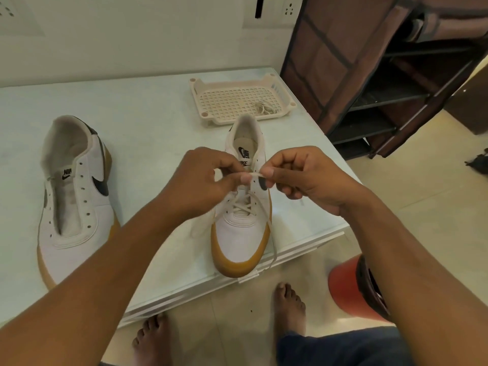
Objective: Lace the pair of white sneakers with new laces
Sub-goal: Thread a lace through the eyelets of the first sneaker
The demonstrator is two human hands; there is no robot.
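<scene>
Both hands, left hand [200, 180] and right hand [298, 175], pinch the lace [254, 174] over the shoe [241, 215] at the table's [148, 107] front edge; loose fingers could drop it.

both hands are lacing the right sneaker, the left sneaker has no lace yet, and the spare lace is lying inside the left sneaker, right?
Not quite. The head view shows the spare lace lying in the basket, not inside the left sneaker.
</scene>
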